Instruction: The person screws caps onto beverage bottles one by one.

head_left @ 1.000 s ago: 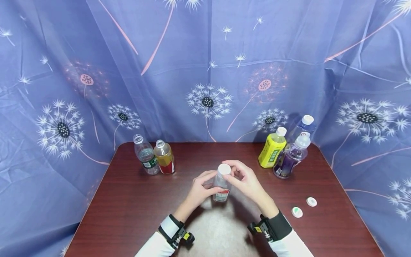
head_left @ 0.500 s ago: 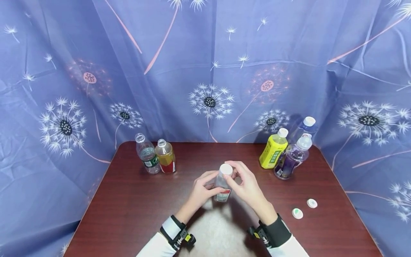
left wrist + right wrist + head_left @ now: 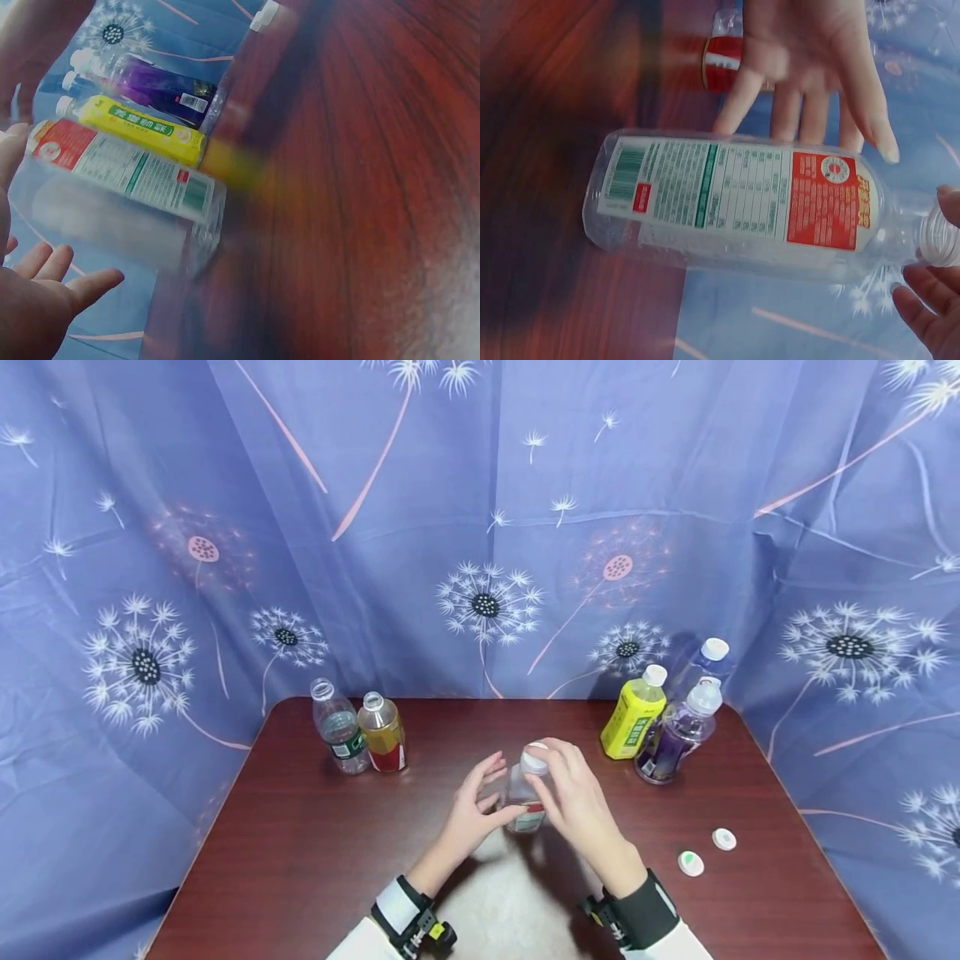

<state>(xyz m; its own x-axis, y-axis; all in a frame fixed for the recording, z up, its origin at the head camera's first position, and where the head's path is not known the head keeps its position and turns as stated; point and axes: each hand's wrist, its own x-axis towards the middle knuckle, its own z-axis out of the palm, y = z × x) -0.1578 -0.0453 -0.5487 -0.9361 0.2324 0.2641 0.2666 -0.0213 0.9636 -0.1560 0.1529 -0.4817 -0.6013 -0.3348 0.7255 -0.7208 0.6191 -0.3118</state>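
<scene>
A clear plastic bottle (image 3: 525,806) with a red, white and green label stands at the table's middle. My right hand (image 3: 573,785) pinches the white cap (image 3: 535,760) at its top between thumb and fingers. The ridged bare neck (image 3: 936,238) shows beside those fingers in the right wrist view. Around the left side of the bottle is my left hand (image 3: 468,810), fingers spread and straight, thumb close by the label. In the left wrist view those spread fingers (image 3: 94,289) stand away from the bottle's side.
Two uncapped bottles, one with a green label (image 3: 341,735) and one amber and red (image 3: 384,739), stand back left. Back right are capped bottles: yellow (image 3: 633,718), purple (image 3: 678,735) and a clear one (image 3: 701,668). Two loose white caps (image 3: 691,863) lie at right. A patterned curtain (image 3: 420,543) hangs behind.
My left hand has loosened from the bottle and its fingers have spread. My right hand has turned further over the cap, covering more of it.
</scene>
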